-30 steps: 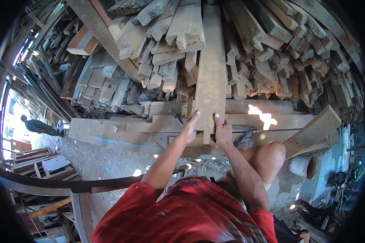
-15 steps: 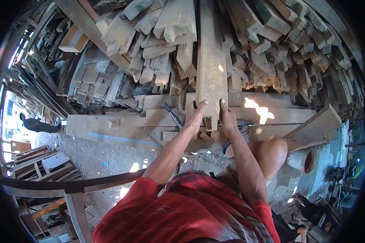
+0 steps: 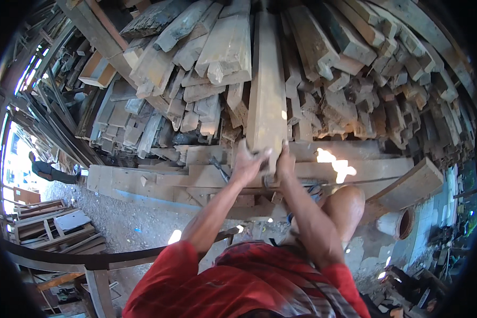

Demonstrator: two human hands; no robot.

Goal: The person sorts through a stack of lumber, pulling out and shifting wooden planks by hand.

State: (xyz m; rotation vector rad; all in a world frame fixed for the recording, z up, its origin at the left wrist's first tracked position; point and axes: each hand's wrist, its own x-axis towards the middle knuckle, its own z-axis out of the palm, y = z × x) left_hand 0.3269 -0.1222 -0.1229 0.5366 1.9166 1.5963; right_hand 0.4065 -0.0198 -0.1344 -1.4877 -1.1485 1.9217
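Observation:
A long, thick wooden beam (image 3: 269,90) juts toward me from the middle of a big lumber stack. At its near end, my left hand (image 3: 247,163) grips the left side, its thumb over the upper edge. My right hand (image 3: 286,161) is closed around the right side of the same end. The fingers beneath the wood are hidden. A dark metal tool (image 3: 219,168) leans just left of my left hand; its kind is unclear.
Stacked timber (image 3: 225,50) rises on both sides of the beam. A low plank ledge (image 3: 127,183) runs across below it. At right are a slanted board (image 3: 408,183) and a pale bucket (image 3: 395,223). A railing (image 3: 95,259) stands lower left; another person (image 3: 50,169) is at far left.
The view has shifted, so the lumber stack sits lower in the picture. Both hands stay on the beam's end, and my left hand has turned slightly against it.

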